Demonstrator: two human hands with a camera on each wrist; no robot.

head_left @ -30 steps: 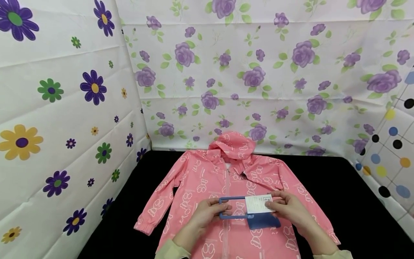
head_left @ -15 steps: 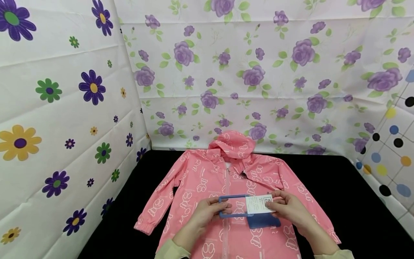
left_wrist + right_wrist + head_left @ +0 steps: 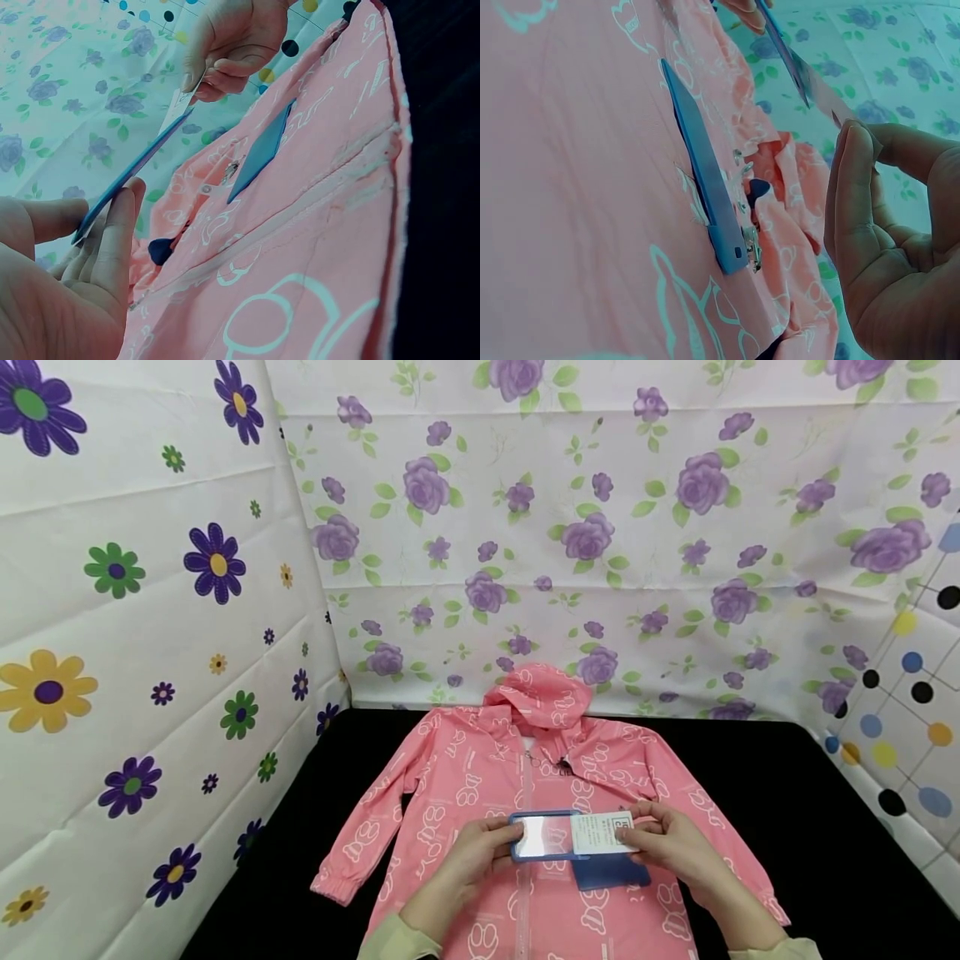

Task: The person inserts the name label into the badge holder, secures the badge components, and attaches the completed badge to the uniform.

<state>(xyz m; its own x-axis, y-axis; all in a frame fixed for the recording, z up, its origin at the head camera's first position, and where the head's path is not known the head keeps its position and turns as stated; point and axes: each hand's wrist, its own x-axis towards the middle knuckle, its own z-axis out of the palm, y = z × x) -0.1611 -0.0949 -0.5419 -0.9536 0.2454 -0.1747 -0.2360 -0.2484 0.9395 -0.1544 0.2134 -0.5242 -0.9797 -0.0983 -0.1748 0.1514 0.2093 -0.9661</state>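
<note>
Blue-rimmed, clear-windowed rectangular holder (image 3: 546, 838), pinched there by the left hand (image 3: 480, 852), and the right hand (image 3: 666, 841) pinches the white printed card (image 3: 597, 833) at its other end! Beneath them a flat blue piece (image 3: 611, 873) rests on the pink, white-patterned hooded jacket (image 3: 487, 793), spread over the black bench (image 3: 757, 793), with white purple-rose cloth (image 3: 547, 518) hanging behind.

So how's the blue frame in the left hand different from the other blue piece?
The blue frame has a shiny see-through middle; the blue piece looks solid blue.
The left hand holds the blue frame above the pink jacket, while the blue piece lies on that jacket.
Both are blue and look flat and thin.
</note>
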